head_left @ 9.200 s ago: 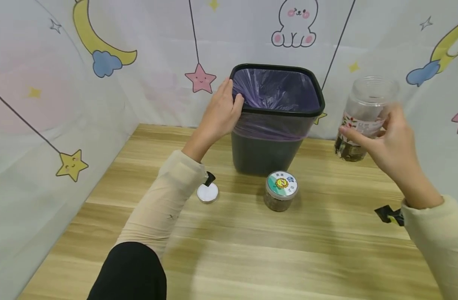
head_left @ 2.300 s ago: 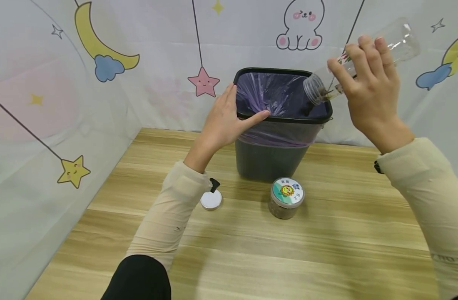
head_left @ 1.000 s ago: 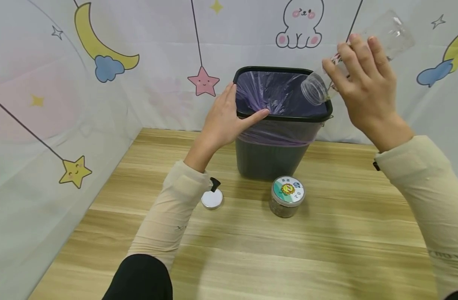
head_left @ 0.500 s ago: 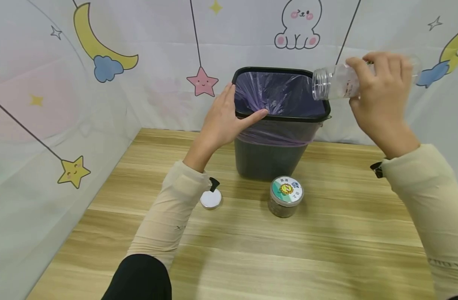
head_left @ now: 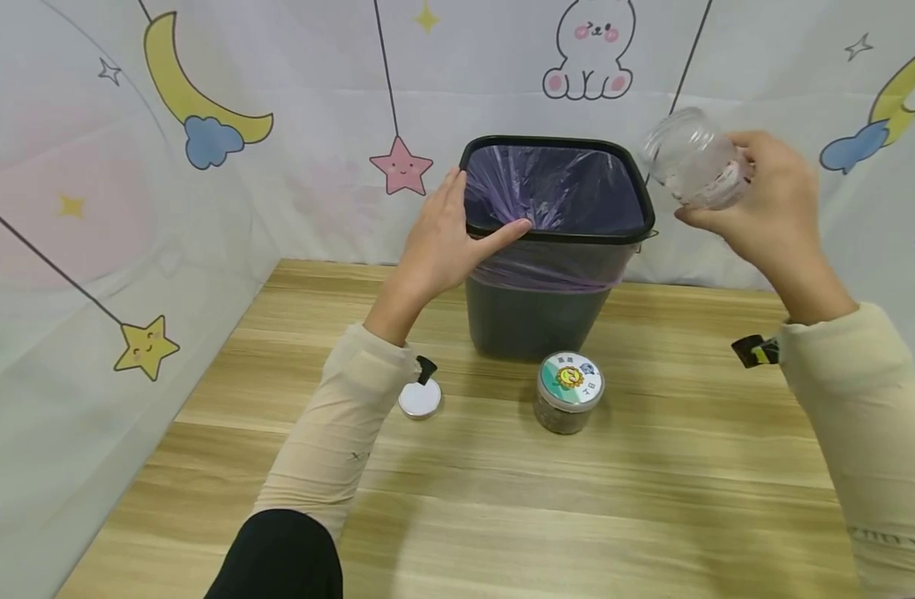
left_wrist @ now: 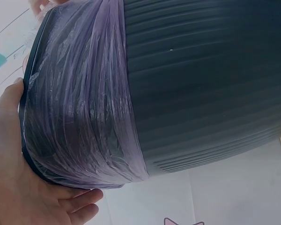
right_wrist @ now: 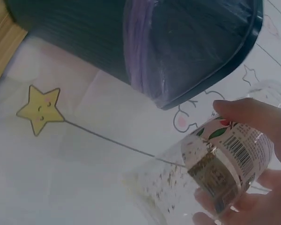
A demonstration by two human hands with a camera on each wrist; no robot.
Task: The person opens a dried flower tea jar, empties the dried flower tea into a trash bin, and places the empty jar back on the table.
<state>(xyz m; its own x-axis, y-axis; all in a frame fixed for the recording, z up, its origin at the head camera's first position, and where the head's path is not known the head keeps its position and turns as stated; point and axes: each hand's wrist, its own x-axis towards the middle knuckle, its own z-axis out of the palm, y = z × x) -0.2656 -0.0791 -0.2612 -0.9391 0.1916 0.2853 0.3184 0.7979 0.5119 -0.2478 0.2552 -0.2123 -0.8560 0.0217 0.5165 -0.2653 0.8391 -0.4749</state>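
The tabletop (head_left: 502, 516) is carrying the lined bin (head_left: 536, 320); the left grip (head_left: 441, 248) is resting on its rim, fingers extended. Near the rim, the right grip (head_left: 781, 200) is holding the clear jar (head_left: 693, 162) aslant. The emptying step is apparently concluding; the next move is likely calling for setting the jar upright, clear of the capped tub (head_left: 566, 408) and white disc (head_left: 420, 398). Flecks (right_wrist: 168, 183) are clinging inside the jar.
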